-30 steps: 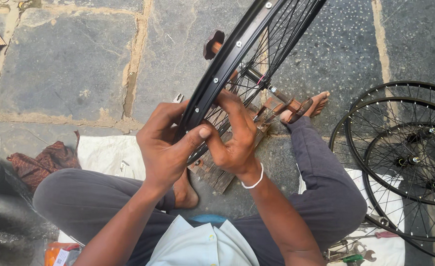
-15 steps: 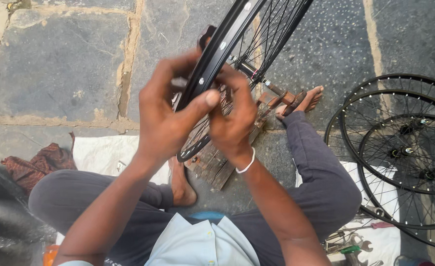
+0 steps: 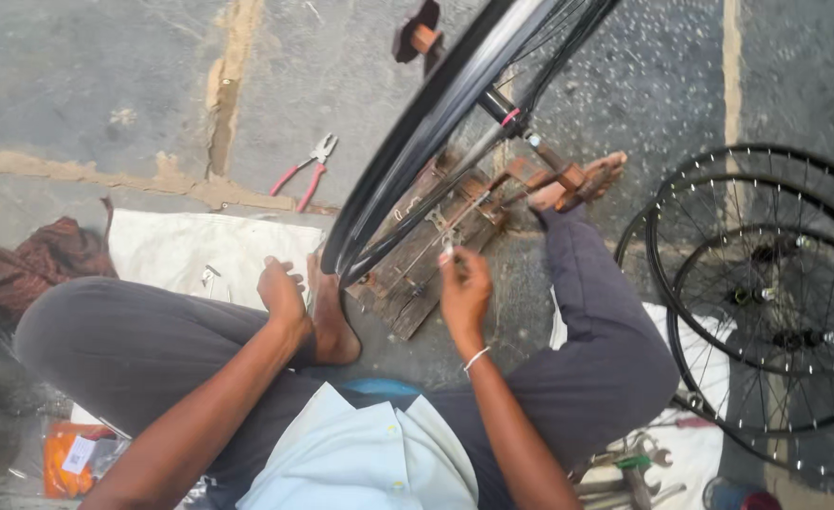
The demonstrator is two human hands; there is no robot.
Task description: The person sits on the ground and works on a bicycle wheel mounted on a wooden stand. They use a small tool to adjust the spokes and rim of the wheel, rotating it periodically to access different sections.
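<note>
Head view: our right hand point(image 3: 464, 288) pinches a small tool point(image 3: 449, 247) at a spoke, frame centre; left hand point(image 3: 283, 291) rests loosely curled, holding nothing, by the wheel rim point(image 3: 407, 151). We judge truing unfinished; finished wheels point(image 3: 766, 293) lie right.

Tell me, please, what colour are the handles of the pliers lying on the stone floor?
Red, in the head view: the pliers have red handles and grey metal jaws.

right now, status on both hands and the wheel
Left hand open, resting on left foot. Right hand pinching a small tool at the spokes. Black rim upright, nothing in the way.
</note>
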